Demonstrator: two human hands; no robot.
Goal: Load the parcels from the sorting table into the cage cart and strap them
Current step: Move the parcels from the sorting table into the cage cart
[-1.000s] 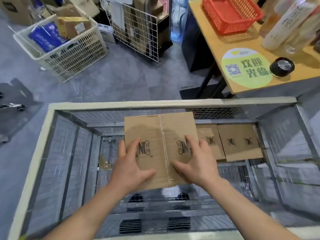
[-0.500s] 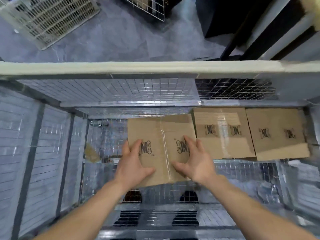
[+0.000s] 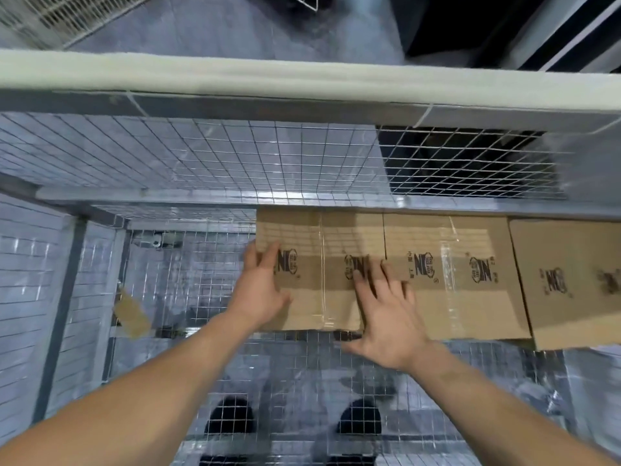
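A taped brown cardboard parcel (image 3: 319,297) with a black logo lies low inside the wire-mesh cage cart (image 3: 302,79), against the far mesh wall. To its right, a second parcel (image 3: 453,297) touches it and a third parcel (image 3: 571,290) follows, all in one row. My left hand (image 3: 260,290) rests on the first parcel's left edge with its fingers straight on top. My right hand (image 3: 386,311) lies flat with spread fingers over the seam between the first and second parcels. Its thumb points left below the parcel's near edge.
The cart's padded top rail runs across the view, with mesh walls at the far side (image 3: 201,156) and left (image 3: 33,280). A brown scrap (image 3: 132,317) hangs on the left mesh. A white basket (image 3: 67,11) stands on the grey floor beyond.
The parcel went down and away from me into the cart, and now sits beside the second parcel. My head leaned in over the rail, and my right hand slid toward the seam.
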